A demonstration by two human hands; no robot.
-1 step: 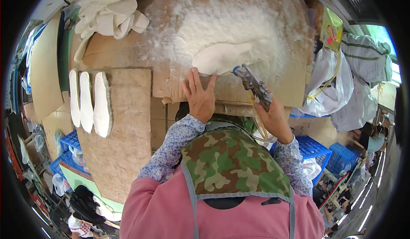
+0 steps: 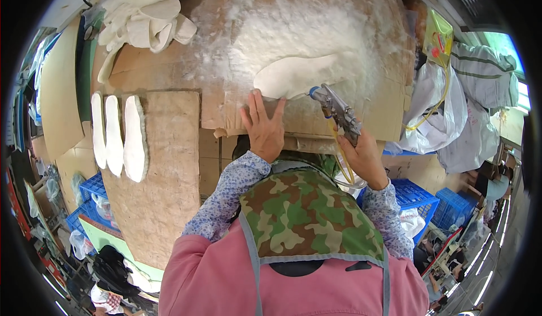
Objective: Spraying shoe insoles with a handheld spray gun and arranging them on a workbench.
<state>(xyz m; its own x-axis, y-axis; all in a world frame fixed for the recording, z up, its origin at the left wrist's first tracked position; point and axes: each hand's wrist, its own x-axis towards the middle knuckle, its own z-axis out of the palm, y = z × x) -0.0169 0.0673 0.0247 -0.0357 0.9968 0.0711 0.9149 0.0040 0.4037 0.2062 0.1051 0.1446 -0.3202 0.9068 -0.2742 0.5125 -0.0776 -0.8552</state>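
A cream, foot-shaped insole lies flat on cardboard amid white fluff and a coating of residue. My left hand rests at its near edge with fingers spread, the fingertips touching or very close to its left end. In my right hand is a metal spray gun with a blue nozzle ring, gripped by the handle. Its nozzle points left and forward, just short of the insole's near edge. A yellow hose hangs from the gun. My fingers hide part of the handle, so the trigger is hard to make out.
Three pale insoles lie in a row on a brown board at left. A heap of cream insole pieces sits at the far left. Blue crates and white plastic bags stand at right, below a yellow container.
The spray gun has shifted very slightly to the right. My left hand and the insole have stayed in place.
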